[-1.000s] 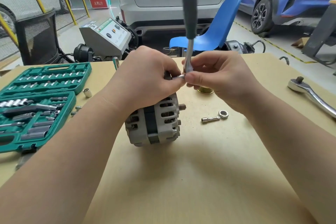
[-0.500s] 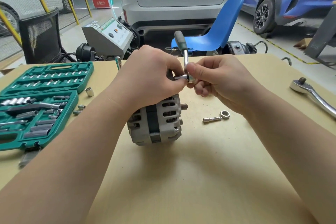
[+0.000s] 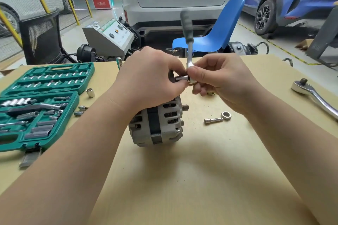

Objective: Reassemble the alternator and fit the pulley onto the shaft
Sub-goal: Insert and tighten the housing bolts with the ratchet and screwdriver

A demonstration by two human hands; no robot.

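Left hand (image 3: 151,82) is curled over the top of the alternator (image 3: 157,124), which sits on the table (image 3: 182,179) right under both hands, its fingertips pinching the socket (image 3: 181,78). Right hand (image 3: 219,80) grips the small ratchet (image 3: 189,47) at its head, handle sticking up and away. Green socket case (image 3: 42,107) lies out past the left hand, a bigger ratchet (image 3: 314,95) past the right.

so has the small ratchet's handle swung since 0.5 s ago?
Yes. The small ratchet handle has swung back up, standing higher against the blue chair; its head stays pinched in the right hand.
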